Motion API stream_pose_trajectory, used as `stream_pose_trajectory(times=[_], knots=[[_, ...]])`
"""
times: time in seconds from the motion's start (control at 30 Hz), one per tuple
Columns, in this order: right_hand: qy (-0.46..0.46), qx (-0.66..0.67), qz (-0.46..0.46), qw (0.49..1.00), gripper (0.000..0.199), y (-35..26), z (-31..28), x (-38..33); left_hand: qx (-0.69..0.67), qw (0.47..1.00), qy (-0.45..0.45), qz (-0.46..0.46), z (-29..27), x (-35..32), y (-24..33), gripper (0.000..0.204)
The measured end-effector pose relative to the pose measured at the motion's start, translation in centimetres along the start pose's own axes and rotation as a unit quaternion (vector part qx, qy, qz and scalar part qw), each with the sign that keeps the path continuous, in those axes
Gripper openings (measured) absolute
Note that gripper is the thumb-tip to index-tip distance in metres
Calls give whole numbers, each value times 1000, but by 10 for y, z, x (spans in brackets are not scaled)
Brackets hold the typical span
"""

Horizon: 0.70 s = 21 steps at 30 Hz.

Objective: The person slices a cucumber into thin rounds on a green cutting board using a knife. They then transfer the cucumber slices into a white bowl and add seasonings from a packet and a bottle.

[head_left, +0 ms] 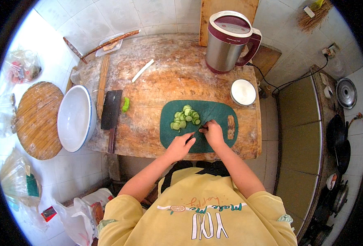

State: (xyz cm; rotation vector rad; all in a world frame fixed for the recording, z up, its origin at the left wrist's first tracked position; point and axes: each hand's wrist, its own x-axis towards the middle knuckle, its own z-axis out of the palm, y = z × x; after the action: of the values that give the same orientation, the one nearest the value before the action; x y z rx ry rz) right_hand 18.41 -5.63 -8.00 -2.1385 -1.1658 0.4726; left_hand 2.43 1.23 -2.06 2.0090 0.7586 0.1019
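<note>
On the green cutting board [169, 139] sits a small heap of cucumber slices [185, 117], left of my hands. My left hand [181, 146] is closed around the black handle of a small knife [191, 137]. My right hand [212, 133] has its fingers pinched together against a dark part of the same knife, at the board's lower right. A thin blade seems to slant up and away across the board; its outline is hard to make out against the green. To the left, a cleaver [111, 110] lies flat beside a green pepper piece [126, 104].
A soymilk maker [226, 43] stands at the back right, a white bowl [243, 92] in front of it. A white strip [143, 70] lies on the wooden table [177, 78]. A white basin [75, 119] leans at the table's left edge, next to a round wooden lid [40, 121].
</note>
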Motion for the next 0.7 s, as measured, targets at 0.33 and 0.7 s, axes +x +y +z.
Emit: stream_pose_trajectory(times=[0.33, 0.7], knots=[[12, 9, -6, 1000, 23, -1, 0, -2, 35, 999, -31, -16, -8, -2, 7, 33], [4, 1, -16, 1000, 20, -5, -5, -1, 51, 997, -56, -20, -2, 18, 2, 35]])
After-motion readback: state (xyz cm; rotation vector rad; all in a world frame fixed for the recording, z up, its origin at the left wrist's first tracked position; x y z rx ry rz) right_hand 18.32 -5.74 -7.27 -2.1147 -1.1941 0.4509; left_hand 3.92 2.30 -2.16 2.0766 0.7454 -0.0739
